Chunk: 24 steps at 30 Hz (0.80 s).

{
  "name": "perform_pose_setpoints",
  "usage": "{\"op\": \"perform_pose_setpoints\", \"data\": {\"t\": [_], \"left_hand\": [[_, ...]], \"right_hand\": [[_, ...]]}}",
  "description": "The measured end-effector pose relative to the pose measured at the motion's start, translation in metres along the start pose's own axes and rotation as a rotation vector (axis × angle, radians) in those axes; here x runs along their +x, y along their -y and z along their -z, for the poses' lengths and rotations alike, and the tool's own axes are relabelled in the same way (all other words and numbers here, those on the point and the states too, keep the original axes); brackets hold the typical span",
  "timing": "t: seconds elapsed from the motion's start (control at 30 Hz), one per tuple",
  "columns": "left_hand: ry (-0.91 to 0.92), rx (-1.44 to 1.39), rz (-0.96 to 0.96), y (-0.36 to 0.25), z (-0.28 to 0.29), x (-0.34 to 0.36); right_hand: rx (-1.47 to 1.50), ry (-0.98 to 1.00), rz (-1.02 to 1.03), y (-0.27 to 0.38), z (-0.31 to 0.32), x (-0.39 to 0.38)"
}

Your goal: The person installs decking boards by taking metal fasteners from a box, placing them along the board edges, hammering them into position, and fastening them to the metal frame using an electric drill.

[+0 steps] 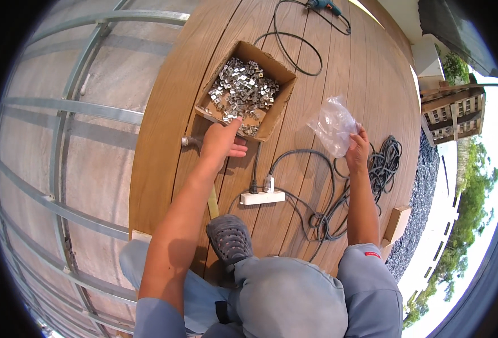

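Note:
A cardboard box (282, 107) holds several small shiny metal clips (240, 84) on the wooden planks. My left hand (225, 143) is at the box's near edge, its thumb at the rim and its fingers stretched apart. My right hand (357, 143) grips a crumpled clear plastic bag (330, 124) to the right of the box. A hammer (191, 143) with a yellow handle (213, 200) lies partly hidden beneath my left arm.
A white power strip (260, 198) and coiled black cable (383, 166) lie nearer me, beside my shoe (226, 239). A drill (325, 7) lies far back. Left is steel framing (102, 110); right are a wood block (396, 225), gravel and pallets (451, 118).

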State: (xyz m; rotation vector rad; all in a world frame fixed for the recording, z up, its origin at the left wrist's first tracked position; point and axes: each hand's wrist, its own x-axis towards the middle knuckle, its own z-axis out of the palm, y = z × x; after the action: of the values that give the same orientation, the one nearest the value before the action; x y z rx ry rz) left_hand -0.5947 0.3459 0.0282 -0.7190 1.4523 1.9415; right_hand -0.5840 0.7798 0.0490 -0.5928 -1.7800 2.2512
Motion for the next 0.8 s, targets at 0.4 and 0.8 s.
{"op": "perform_pose_setpoints", "data": {"t": [0.4, 0.8], "left_hand": [[0.066, -0.187, -0.09, 0.02, 0.009, -0.025], [0.286, 0.04, -0.009, 0.05, -0.029, -0.041]], "right_hand": [[-1.578, -0.912, 0.0, 0.059, 0.2, -0.088], [-1.442, 0.778, 0.656, -0.028, -0.245, -0.033]]}}
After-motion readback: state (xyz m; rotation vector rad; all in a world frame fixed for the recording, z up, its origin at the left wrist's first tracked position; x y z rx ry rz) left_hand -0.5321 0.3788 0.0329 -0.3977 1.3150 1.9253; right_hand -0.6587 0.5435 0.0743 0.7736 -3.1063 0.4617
